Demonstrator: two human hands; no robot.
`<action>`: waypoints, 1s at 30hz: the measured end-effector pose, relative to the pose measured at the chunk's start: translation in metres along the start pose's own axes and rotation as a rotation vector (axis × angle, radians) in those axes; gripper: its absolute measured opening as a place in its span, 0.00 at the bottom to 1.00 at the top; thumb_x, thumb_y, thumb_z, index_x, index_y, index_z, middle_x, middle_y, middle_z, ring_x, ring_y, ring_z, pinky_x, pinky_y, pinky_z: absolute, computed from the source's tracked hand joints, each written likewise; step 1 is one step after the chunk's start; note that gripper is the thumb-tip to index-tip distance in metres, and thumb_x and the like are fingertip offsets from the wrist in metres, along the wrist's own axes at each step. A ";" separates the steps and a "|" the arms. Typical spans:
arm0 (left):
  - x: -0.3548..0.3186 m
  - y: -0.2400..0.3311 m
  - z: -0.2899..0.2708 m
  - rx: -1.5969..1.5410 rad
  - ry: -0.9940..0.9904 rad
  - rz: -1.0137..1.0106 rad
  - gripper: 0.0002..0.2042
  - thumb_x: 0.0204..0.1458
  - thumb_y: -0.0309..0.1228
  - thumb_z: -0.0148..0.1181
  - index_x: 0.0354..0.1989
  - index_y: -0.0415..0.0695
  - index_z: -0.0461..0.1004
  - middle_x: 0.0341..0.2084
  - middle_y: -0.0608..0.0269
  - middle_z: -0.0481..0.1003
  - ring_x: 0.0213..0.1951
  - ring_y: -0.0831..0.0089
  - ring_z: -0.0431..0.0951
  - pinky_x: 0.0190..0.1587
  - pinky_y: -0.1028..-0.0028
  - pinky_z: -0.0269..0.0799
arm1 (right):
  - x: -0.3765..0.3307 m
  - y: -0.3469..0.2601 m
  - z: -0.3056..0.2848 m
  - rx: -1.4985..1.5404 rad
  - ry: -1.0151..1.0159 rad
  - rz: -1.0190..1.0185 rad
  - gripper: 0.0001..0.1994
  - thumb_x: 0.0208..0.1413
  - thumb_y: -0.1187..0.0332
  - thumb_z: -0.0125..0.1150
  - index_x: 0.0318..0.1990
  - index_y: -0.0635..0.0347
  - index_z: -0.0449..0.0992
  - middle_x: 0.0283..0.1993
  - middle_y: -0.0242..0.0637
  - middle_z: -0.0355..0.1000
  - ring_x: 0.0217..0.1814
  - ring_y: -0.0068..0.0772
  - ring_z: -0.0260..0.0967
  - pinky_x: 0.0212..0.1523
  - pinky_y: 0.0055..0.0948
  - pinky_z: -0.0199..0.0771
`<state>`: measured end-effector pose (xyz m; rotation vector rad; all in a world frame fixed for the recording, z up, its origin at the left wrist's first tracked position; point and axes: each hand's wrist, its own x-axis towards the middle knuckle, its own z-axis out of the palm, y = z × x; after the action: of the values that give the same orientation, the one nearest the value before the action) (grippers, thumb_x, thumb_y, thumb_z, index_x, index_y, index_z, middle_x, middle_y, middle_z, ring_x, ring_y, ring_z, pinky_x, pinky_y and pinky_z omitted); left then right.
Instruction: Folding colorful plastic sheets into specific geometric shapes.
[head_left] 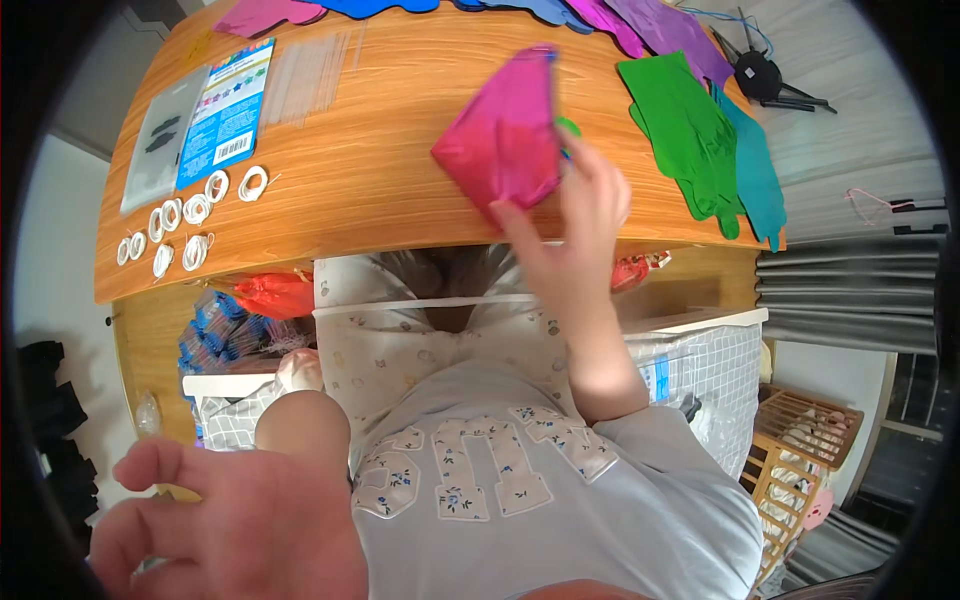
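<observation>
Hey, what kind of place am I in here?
Probably a room at home used for crafts. A wooden table holds flat coloured foil shapes and small white ribbon coils, and a wooden crib-like frame stands by grey curtains.

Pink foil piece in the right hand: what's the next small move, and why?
Probably lower the pink foil piece flat onto the bare wooden table. The right hand pinches only its near corner, so it hangs tilted above the surface, while the left hand is empty, low and away from the table.
</observation>
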<state>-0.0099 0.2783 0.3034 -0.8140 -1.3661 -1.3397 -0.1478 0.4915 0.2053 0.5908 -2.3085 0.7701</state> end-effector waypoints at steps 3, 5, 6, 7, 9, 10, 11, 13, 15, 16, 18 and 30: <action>0.001 -0.002 0.003 0.028 0.041 -0.006 0.27 0.66 0.49 0.53 0.74 0.70 0.61 0.79 0.87 0.46 0.77 0.73 0.46 0.75 0.50 0.40 | 0.000 -0.015 0.006 0.099 -0.153 -0.249 0.28 0.51 0.67 0.72 0.62 0.52 0.76 0.68 0.43 0.68 0.66 0.49 0.64 0.69 0.49 0.56; 0.002 -0.002 -0.002 0.059 0.065 0.003 0.26 0.66 0.49 0.52 0.74 0.70 0.61 0.79 0.87 0.46 0.77 0.73 0.46 0.75 0.50 0.39 | 0.000 -0.020 0.007 0.147 -0.277 -0.401 0.29 0.50 0.67 0.73 0.62 0.50 0.76 0.69 0.43 0.67 0.66 0.49 0.65 0.69 0.49 0.57; 0.002 -0.003 -0.004 0.075 0.076 0.005 0.26 0.66 0.49 0.52 0.74 0.70 0.62 0.79 0.87 0.46 0.77 0.73 0.45 0.75 0.51 0.39 | 0.000 -0.021 0.007 0.204 -0.319 -0.404 0.29 0.49 0.68 0.73 0.62 0.51 0.76 0.68 0.43 0.68 0.67 0.49 0.65 0.68 0.50 0.58; 0.002 -0.004 -0.006 0.090 0.086 0.008 0.26 0.67 0.49 0.51 0.73 0.70 0.62 0.79 0.87 0.46 0.77 0.73 0.45 0.75 0.51 0.39 | -0.001 -0.022 0.007 0.262 -0.361 -0.405 0.30 0.48 0.69 0.73 0.63 0.51 0.77 0.68 0.43 0.68 0.67 0.49 0.66 0.68 0.50 0.59; 0.003 0.004 -0.011 0.138 0.122 0.030 0.26 0.67 0.49 0.51 0.73 0.70 0.62 0.79 0.88 0.46 0.77 0.73 0.45 0.75 0.51 0.39 | 0.000 -0.026 0.004 0.325 -0.407 -0.432 0.31 0.47 0.70 0.73 0.63 0.51 0.77 0.68 0.43 0.69 0.67 0.49 0.66 0.68 0.50 0.60; 0.003 0.003 -0.012 0.155 0.134 0.035 0.25 0.67 0.49 0.51 0.73 0.70 0.62 0.79 0.88 0.46 0.77 0.74 0.45 0.75 0.51 0.39 | 0.001 -0.018 0.004 0.360 -0.372 -0.401 0.30 0.47 0.71 0.73 0.62 0.51 0.77 0.68 0.43 0.69 0.67 0.49 0.66 0.67 0.49 0.61; 0.003 0.002 -0.014 0.171 0.145 0.040 0.25 0.67 0.49 0.50 0.73 0.70 0.62 0.79 0.88 0.46 0.77 0.74 0.45 0.75 0.51 0.39 | 0.002 -0.009 0.002 0.395 -0.335 -0.370 0.30 0.47 0.72 0.72 0.62 0.52 0.77 0.68 0.43 0.69 0.67 0.50 0.66 0.67 0.48 0.62; 0.003 0.001 -0.016 0.201 0.167 0.052 0.25 0.67 0.49 0.50 0.73 0.70 0.62 0.79 0.88 0.46 0.77 0.74 0.45 0.75 0.51 0.39 | 0.000 0.008 -0.003 0.428 -0.298 -0.339 0.29 0.47 0.74 0.72 0.61 0.53 0.77 0.68 0.44 0.69 0.68 0.50 0.66 0.67 0.48 0.63; 0.003 0.001 -0.017 0.231 0.186 0.064 0.25 0.67 0.49 0.49 0.73 0.70 0.63 0.79 0.89 0.46 0.77 0.74 0.44 0.75 0.52 0.39 | -0.002 0.021 -0.012 0.316 -0.262 -0.165 0.29 0.46 0.76 0.71 0.60 0.56 0.76 0.67 0.45 0.70 0.70 0.52 0.64 0.69 0.46 0.62; 0.003 0.001 -0.018 0.246 0.196 0.070 0.24 0.67 0.49 0.49 0.72 0.70 0.63 0.79 0.89 0.46 0.77 0.74 0.44 0.75 0.52 0.39 | -0.001 0.025 -0.015 0.315 -0.261 -0.165 0.29 0.46 0.76 0.71 0.60 0.56 0.76 0.67 0.45 0.70 0.70 0.52 0.64 0.69 0.46 0.62; 0.004 0.001 -0.019 0.274 0.214 0.082 0.24 0.68 0.49 0.48 0.72 0.70 0.63 0.79 0.89 0.45 0.77 0.75 0.44 0.75 0.52 0.38 | 0.008 0.029 -0.019 0.222 -0.210 -0.121 0.30 0.44 0.77 0.70 0.60 0.57 0.75 0.67 0.46 0.70 0.70 0.54 0.64 0.71 0.47 0.61; -0.001 -0.022 0.017 -0.173 -0.109 0.090 0.25 0.67 0.51 0.50 0.73 0.70 0.62 0.80 0.74 0.45 0.77 0.68 0.45 0.74 0.51 0.44 | 0.038 0.063 -0.027 0.209 -0.465 -0.254 0.28 0.42 0.79 0.64 0.56 0.57 0.79 0.62 0.42 0.74 0.67 0.48 0.68 0.71 0.49 0.61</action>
<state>-0.0338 0.2916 0.2989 -1.0659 -1.2936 -1.3729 -0.1996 0.5470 0.2246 1.2443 -2.5047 0.8204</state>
